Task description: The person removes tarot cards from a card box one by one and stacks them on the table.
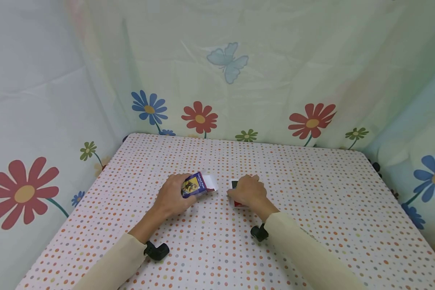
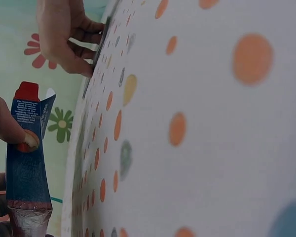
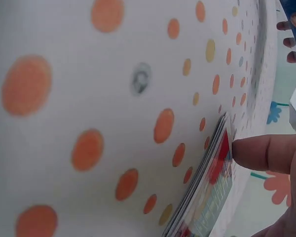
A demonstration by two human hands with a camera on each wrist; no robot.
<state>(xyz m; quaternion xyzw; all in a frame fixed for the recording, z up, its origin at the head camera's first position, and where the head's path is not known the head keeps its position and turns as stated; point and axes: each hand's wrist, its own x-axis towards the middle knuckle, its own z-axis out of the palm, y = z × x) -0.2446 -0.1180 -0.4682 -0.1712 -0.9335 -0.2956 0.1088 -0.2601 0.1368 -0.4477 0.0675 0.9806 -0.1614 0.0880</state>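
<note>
My left hand grips a blue-and-yellow card box, tilted above the polka-dot cloth. The box's white end flap stands open toward the right; its blue side with small print shows in the left wrist view. To its right, my right hand reaches over a stack of cards lying on the cloth. The thumb touches one edge of the stack while the other fingers curl around its far side. A red-and-coloured picture shows on the top card, partly covered by the hand.
A table with a white dotted cloth spreads around both hands. Behind it and at the sides hang pale curtains printed with flowers and a butterfly. A black wrist camera sits on the left wrist, another camera on the right.
</note>
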